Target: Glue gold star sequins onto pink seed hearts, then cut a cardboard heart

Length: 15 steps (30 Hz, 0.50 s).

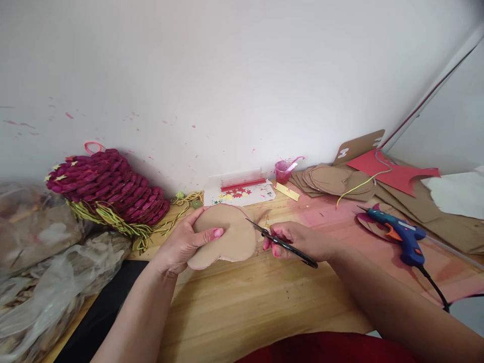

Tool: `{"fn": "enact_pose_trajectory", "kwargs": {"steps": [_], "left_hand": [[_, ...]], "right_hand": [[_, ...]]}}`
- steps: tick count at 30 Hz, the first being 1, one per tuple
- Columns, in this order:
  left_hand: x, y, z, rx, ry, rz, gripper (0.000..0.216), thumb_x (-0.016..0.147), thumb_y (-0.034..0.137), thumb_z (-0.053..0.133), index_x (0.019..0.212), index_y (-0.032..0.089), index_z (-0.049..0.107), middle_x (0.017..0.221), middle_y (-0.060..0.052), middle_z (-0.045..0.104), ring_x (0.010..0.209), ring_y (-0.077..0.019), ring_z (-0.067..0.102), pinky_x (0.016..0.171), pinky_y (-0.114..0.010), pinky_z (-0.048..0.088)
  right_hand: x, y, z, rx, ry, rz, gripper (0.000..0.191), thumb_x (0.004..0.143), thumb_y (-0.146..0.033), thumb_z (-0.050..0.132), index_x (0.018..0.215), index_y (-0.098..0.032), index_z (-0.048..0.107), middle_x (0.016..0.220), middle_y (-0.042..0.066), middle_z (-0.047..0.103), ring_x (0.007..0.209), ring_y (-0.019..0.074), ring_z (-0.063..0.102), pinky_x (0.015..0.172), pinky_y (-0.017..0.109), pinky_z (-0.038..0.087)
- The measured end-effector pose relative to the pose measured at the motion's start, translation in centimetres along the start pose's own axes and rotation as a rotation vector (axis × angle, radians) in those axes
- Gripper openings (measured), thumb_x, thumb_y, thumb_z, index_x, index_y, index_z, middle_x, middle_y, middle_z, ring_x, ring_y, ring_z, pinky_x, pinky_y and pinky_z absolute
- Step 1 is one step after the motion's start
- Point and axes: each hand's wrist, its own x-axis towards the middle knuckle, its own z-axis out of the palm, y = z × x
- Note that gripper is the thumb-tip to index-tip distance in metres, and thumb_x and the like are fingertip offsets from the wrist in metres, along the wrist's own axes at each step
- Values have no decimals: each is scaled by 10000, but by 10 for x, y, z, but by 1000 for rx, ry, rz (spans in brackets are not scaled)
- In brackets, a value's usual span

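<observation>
Already the tan cardboard shape (227, 237) has a rounded outline, and the left hand (185, 242) grips it from the left, thumb pressed on top, holding it just above the wooden table (245, 302). The right hand (298, 239) is closed around the scissors (282, 243), whose blades point at the piece's right edge. That edge looks like the part left to trim. A stack of similar cut pieces (333, 179) sits further back, and a blue glue gun (401, 233) lies untouched to the right.

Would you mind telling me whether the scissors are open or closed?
Open: the scissors in the right hand show blades parted at the cardboard piece.
</observation>
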Motion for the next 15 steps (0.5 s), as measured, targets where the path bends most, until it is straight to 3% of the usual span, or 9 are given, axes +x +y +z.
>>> {"fn": "enact_pose_trajectory", "kwargs": {"steps": [3, 8, 12, 15], "left_hand": [[1, 2, 1, -1, 118, 72, 675, 573, 321, 917, 1167, 212, 614, 951, -44, 717, 714, -171, 682, 574, -234, 556], [4, 3, 1, 101, 320, 326, 654, 588, 342, 904, 1167, 216, 627, 1038, -44, 698, 854, -185, 676, 643, -217, 549], [3, 1, 2, 222, 350, 376, 612, 591, 372, 896, 1132, 221, 651, 1039, -36, 706, 922, -205, 669, 698, -228, 544], [1, -1, 5, 254, 266, 315, 612, 582, 381, 898, 1118, 208, 656, 1008, -43, 715, 876, -205, 676, 696, -245, 547]], "right_hand": [[0, 1, 2, -36, 22, 28, 403, 786, -524, 725, 897, -144, 651, 778, 0, 579, 685, 132, 500, 597, 245, 390], [0, 1, 6, 39, 28, 78, 409, 810, -563, 687, 863, -161, 632, 717, -18, 532, 619, 119, 506, 547, 234, 439], [1, 2, 9, 84, 37, 72, 445, 842, -607, 630, 859, -162, 628, 696, -16, 523, 610, 116, 508, 520, 217, 445], [1, 1, 10, 69, 38, 76, 481, 843, -639, 607, 848, -158, 618, 710, -14, 525, 603, 110, 512, 527, 220, 447]]}}
